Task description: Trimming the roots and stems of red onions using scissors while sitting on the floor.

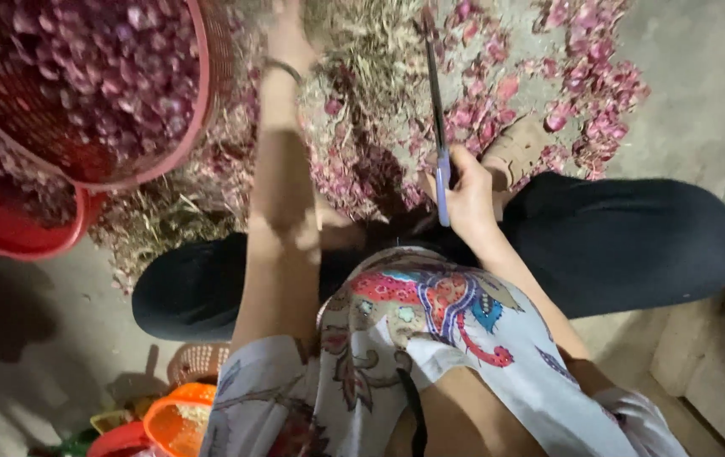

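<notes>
Head view: right hand [468,190] clamped on a knife [437,118], blade pointing away over the heap of shallot skins [481,93]; left hand [288,30] reaches into the heap — its grip cannot be told. Risk: blade close to that forearm — a slip could cut it.

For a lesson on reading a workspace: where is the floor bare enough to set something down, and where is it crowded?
Bare concrete floor shows at upper right, beyond the peels, and at lower left between the red basket and the small baskets. The middle is crowded: dry stalks and peels fill it, where the left hand reaches and the right hand holds a knife.
</notes>
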